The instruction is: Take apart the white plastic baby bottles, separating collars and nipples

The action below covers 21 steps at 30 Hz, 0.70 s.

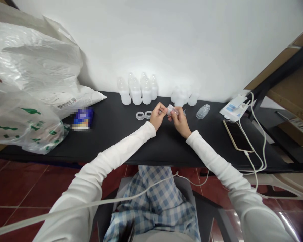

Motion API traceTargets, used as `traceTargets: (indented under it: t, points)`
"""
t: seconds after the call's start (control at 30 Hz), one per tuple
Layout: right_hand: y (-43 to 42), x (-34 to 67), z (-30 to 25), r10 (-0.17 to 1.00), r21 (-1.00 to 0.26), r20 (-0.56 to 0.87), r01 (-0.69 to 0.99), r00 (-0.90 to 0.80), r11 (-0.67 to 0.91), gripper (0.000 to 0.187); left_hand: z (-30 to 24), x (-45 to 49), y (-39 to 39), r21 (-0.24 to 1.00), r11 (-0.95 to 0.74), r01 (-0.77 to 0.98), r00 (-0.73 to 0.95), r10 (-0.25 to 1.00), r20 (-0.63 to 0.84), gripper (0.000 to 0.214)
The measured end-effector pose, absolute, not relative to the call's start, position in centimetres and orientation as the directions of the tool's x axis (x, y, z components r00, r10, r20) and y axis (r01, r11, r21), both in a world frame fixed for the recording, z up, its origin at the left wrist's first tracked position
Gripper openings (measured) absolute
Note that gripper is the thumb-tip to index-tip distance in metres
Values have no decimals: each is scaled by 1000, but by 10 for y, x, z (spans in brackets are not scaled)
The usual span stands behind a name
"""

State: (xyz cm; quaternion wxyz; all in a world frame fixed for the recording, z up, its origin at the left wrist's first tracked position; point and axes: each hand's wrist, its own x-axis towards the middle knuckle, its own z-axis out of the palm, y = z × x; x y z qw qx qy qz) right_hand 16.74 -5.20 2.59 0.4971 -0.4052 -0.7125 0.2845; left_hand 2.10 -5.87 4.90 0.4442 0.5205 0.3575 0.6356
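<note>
Both my hands meet over the middle of the black table (116,134). My right hand (179,121) is closed around a small clear plastic bottle (172,109) lying on its side. My left hand (157,115) pinches at the bottle's left end, fingers curled; what it pinches is too small to make out. Two clear plastic rings (143,115) lie on the table just left of my left hand. Several assembled clear bottles (137,89) stand upright by the wall, with more bottle parts (183,96) to their right.
Large white plastic bags (27,84) fill the left end of the table, with a blue packet (82,117) beside them. A stack of clear caps (203,111), a white box (233,107) and a phone (237,135) on a white cable lie at right. Shelving stands far right.
</note>
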Motion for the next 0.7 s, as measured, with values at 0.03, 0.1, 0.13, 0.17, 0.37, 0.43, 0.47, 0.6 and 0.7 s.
traceTargets:
  t: [0.03,0.1,0.13,0.17,0.37,0.43,0.47,0.6,0.7]
  points:
    - [-51,168,26,844,-769,505,349,-182,535,48,50,22,-59,915,-338,-221,-73,941,330,33]
    - [-48,170,25,787,-651,578,459,-217,605,51,52,24,-60,909,-325,-262,-98,946,310,33]
    - [-46,173,26,746,-574,617,505,-250,644,52,53,24,-60,908,-315,-277,-109,949,296,34]
    - [-43,175,27,701,-492,649,540,-295,683,52,53,25,-60,908,-300,-291,-116,954,278,35]
    - [-38,195,40,494,-142,594,521,-635,842,36,59,19,-55,924,-117,-364,-113,990,81,45]
    - [-42,197,46,461,-99,554,496,-693,863,36,61,16,-54,929,-79,-361,-92,995,49,46]
    - [-45,197,49,455,-86,539,491,-709,867,34,62,15,-53,931,-74,-358,-83,995,47,46]
    - [-52,193,55,450,-43,496,497,-742,866,28,64,14,-54,934,-86,-347,-83,995,61,47]
    - [-53,189,56,443,-28,479,491,-758,871,29,63,16,-55,942,-112,-317,-106,991,82,48]
